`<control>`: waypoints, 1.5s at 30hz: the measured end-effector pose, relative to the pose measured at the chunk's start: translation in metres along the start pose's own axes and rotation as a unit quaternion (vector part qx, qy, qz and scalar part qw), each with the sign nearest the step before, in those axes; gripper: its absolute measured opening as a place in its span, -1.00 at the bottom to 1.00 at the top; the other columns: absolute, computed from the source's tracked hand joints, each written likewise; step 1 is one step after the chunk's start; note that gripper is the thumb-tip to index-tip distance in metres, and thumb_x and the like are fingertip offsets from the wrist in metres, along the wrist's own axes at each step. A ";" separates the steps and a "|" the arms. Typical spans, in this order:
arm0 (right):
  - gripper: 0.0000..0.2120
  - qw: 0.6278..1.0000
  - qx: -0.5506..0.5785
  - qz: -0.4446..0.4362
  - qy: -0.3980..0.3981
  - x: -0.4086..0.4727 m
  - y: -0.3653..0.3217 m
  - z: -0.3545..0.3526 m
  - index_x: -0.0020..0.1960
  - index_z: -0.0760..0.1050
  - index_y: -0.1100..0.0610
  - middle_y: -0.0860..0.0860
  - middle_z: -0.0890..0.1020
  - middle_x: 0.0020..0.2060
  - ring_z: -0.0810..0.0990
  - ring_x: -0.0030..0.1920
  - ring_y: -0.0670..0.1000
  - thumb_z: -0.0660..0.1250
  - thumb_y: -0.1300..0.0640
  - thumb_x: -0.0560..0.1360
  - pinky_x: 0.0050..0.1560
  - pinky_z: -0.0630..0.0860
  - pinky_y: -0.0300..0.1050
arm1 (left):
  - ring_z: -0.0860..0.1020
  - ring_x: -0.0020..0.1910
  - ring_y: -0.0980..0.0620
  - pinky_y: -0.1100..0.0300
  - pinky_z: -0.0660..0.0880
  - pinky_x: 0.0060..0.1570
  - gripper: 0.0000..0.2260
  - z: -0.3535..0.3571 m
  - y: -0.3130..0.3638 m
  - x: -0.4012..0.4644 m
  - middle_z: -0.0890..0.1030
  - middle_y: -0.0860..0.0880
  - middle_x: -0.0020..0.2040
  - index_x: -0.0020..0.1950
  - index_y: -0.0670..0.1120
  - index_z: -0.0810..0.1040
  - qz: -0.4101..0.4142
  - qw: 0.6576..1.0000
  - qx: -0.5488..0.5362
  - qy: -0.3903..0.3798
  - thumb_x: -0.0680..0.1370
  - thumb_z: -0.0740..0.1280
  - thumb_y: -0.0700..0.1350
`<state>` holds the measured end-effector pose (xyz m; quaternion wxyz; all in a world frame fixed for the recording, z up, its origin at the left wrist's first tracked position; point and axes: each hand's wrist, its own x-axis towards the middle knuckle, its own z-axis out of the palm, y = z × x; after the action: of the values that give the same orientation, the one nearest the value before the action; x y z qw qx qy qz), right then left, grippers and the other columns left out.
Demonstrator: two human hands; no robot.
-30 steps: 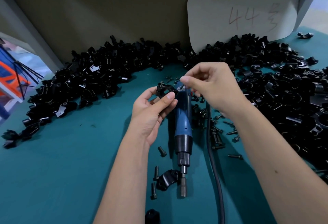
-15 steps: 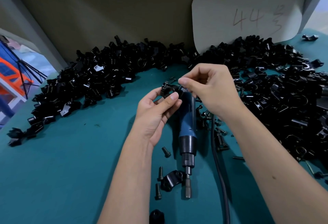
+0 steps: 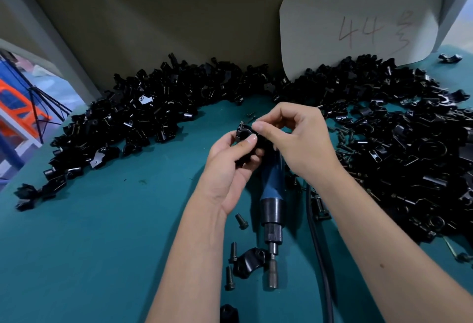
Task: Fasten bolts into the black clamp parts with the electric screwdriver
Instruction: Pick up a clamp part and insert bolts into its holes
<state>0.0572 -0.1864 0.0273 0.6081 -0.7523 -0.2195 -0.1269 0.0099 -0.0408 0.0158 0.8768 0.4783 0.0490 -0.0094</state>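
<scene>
Clamp part (image 3: 245, 134) held above the green table (image 3: 102, 245), gripped by left hand (image 3: 230, 166) between thumb and curled fingers, presumably to steady its hole. Right hand (image 3: 299, 143) pinches at the part's top edge, probably seating a bolt, though the bolt itself is hidden. Screwdriver (image 3: 271, 202) lies idle beneath, tip toward the person, spare bolts (image 3: 242, 221) beside it.

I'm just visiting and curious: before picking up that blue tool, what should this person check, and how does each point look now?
1. Clamp part gripped by left hand: ok.
2. Right hand fingertips at the part, bolt seated: cannot tell.
3. Electric screwdriver within reach on table: ok.
4. Right hand free for it: not ok.
5. Spare bolts nearby: ok.
</scene>
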 end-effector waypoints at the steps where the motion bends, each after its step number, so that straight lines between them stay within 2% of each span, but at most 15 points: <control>1: -0.91 1.000 0.003 0.000 -0.005 0.000 0.001 0.000 -0.15 0.68 0.01 -0.07 0.70 -0.25 0.62 -0.26 -0.12 0.56 0.11 0.51 -0.22 0.53 -0.19 | 0.54 -0.23 0.06 0.31 0.49 -0.29 -0.86 0.001 0.001 -0.001 0.69 -0.06 -0.13 0.14 -0.22 0.60 -0.004 1.000 -0.006 -0.003 0.63 0.35 -0.19; 4: -0.93 0.999 0.012 0.000 -0.035 -0.001 -0.002 -0.001 -0.12 0.69 0.00 -0.08 0.70 -0.24 0.60 -0.33 -0.15 0.53 0.12 0.53 -0.27 0.52 -0.26 | 0.48 -0.30 0.09 0.33 0.38 -0.39 -0.73 0.003 0.003 0.001 0.65 -0.09 -0.11 0.16 -0.24 0.59 0.002 1.000 0.008 0.016 0.66 0.33 -0.03; 7: -0.87 0.998 0.023 0.014 -0.062 -0.002 -0.004 0.000 -0.10 0.68 -0.04 -0.11 0.69 -0.27 0.58 -0.39 -0.10 0.48 0.17 0.58 -0.30 0.52 -0.26 | 0.46 -0.34 0.09 0.34 0.34 -0.44 -0.79 0.000 0.003 0.002 0.63 -0.10 -0.09 0.23 -0.20 0.56 0.018 0.999 0.020 0.044 0.68 0.31 -0.09; 11: -0.91 0.994 0.066 0.056 -0.062 0.000 -0.005 0.000 -0.13 0.65 0.10 -0.02 0.66 -0.31 0.53 -0.38 -0.08 0.51 0.15 0.55 -0.31 0.51 -0.16 | 0.45 -0.38 0.11 0.34 0.33 -0.44 -0.83 0.001 0.003 -0.001 0.65 -0.02 -0.18 0.00 -0.08 0.66 0.027 0.999 0.030 0.016 0.68 0.29 -0.13; 14: -0.96 0.984 0.138 0.082 -0.077 -0.001 -0.008 0.001 -0.02 0.69 0.13 0.06 0.70 -0.17 0.57 -0.29 -0.08 0.46 0.20 0.58 -0.30 0.51 -0.18 | 0.47 -0.40 0.09 0.35 0.31 -0.46 -0.85 0.004 0.004 -0.001 0.65 -0.06 -0.18 -0.02 -0.11 0.64 0.022 0.999 -0.021 -0.019 0.65 0.29 -0.14; 17: -0.88 0.965 0.216 0.121 -0.082 -0.003 -0.010 0.003 0.02 0.73 0.19 0.17 0.75 -0.03 0.62 -0.24 -0.05 0.40 0.25 0.61 -0.26 0.49 -0.21 | 0.46 -0.39 0.06 0.34 0.28 -0.44 -0.82 0.003 0.006 0.000 0.64 -0.13 -0.16 0.06 -0.18 0.61 0.016 0.997 -0.058 -0.044 0.57 0.34 -0.09; 19: -0.95 0.966 0.217 0.129 -0.055 -0.003 -0.011 0.006 -0.09 0.71 0.20 0.14 0.74 -0.13 0.56 -0.33 -0.07 0.49 0.24 0.54 -0.29 0.47 -0.20 | 0.44 -0.39 0.07 0.34 0.29 -0.43 -0.80 0.003 0.005 0.000 0.64 -0.12 -0.17 0.07 -0.19 0.61 0.017 0.997 -0.052 -0.052 0.56 0.34 -0.08; 22: -0.82 0.965 0.227 0.132 -0.009 -0.003 -0.012 0.010 -0.22 0.58 0.20 -0.01 0.64 -0.37 0.51 -0.49 -0.13 0.56 0.24 0.47 -0.42 0.48 -0.25 | 0.43 -0.39 0.09 0.34 0.30 -0.40 -0.81 0.005 0.003 -0.001 0.65 -0.09 -0.20 0.07 -0.18 0.61 0.020 0.997 -0.047 -0.054 0.57 0.31 -0.10; 26: -0.88 0.955 0.254 0.140 -0.062 -0.004 -0.015 0.009 0.06 0.69 0.23 0.14 0.71 -0.10 0.59 -0.33 -0.10 0.39 0.23 0.62 -0.21 0.55 0.05 | 0.45 -0.41 0.10 0.37 0.34 -0.43 -0.82 0.001 0.006 0.000 0.66 -0.09 -0.16 0.08 -0.17 0.61 0.018 0.995 -0.086 -0.052 0.61 0.31 -0.09; 29: -0.91 0.968 0.213 0.129 -0.044 -0.003 -0.016 0.010 0.00 0.72 0.22 0.14 0.73 -0.11 0.55 -0.33 -0.13 0.43 0.24 0.59 -0.26 0.44 -0.13 | 0.44 -0.39 0.10 0.36 0.35 -0.42 -0.82 -0.001 0.007 0.000 0.65 -0.08 -0.13 -0.01 -0.13 0.69 0.026 0.994 -0.086 -0.060 0.58 0.34 -0.07; 33: -0.87 0.978 0.178 0.112 0.009 -0.002 -0.014 0.010 -0.21 0.66 0.12 -0.07 0.65 -0.36 0.54 -0.39 -0.20 0.58 0.18 0.47 -0.36 0.44 -0.37 | 0.43 -0.37 0.11 0.35 0.34 -0.39 -0.85 0.000 0.004 0.001 0.66 -0.05 -0.11 -0.05 -0.09 0.73 0.029 0.995 -0.069 -0.062 0.54 0.37 -0.08; 36: -0.93 0.967 0.226 0.105 -0.042 -0.003 -0.017 0.009 -0.05 0.71 0.21 0.04 0.70 -0.24 0.58 -0.39 -0.17 0.46 0.25 0.57 -0.41 0.46 -0.36 | 0.43 -0.37 0.10 0.35 0.35 -0.38 -0.83 0.000 0.004 0.002 0.66 -0.09 -0.06 0.00 -0.10 0.73 0.029 0.995 -0.073 -0.061 0.54 0.38 -0.06; 39: -0.92 0.981 0.179 0.079 -0.015 -0.002 -0.019 0.009 -0.15 0.70 0.22 0.03 0.68 -0.31 0.62 -0.34 -0.10 0.55 0.24 0.49 -0.31 0.54 -0.27 | 0.42 -0.34 0.11 0.35 0.35 -0.37 -0.81 0.001 0.002 0.001 0.65 -0.08 0.01 0.08 -0.12 0.70 0.033 0.996 -0.056 -0.067 0.61 0.33 -0.08; 41: -0.84 0.977 0.195 0.084 0.004 -0.002 -0.018 0.008 -0.21 0.66 0.24 0.04 0.67 -0.35 0.63 -0.39 -0.03 0.58 0.20 0.47 -0.38 0.56 -0.22 | 0.42 -0.34 0.11 0.35 0.37 -0.37 -0.80 0.004 0.001 0.000 0.65 -0.05 -0.01 0.06 -0.10 0.72 0.031 0.995 -0.060 -0.070 0.64 0.30 -0.08; 45: -0.87 0.972 0.199 0.110 -0.061 -0.002 -0.018 0.001 0.01 0.73 0.14 0.12 0.73 -0.05 0.57 -0.30 -0.15 0.42 0.15 0.62 -0.41 0.40 -0.30 | 0.44 -0.35 0.11 0.36 0.42 -0.37 -0.83 0.004 0.003 0.001 0.66 -0.08 -0.09 0.01 -0.10 0.70 0.033 0.993 -0.085 -0.069 0.63 0.33 -0.08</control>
<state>0.0466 -0.1832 0.0413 0.7413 -0.6419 -0.1930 0.0330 0.0116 -0.0429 0.0204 0.9154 0.4016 -0.0268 -0.0095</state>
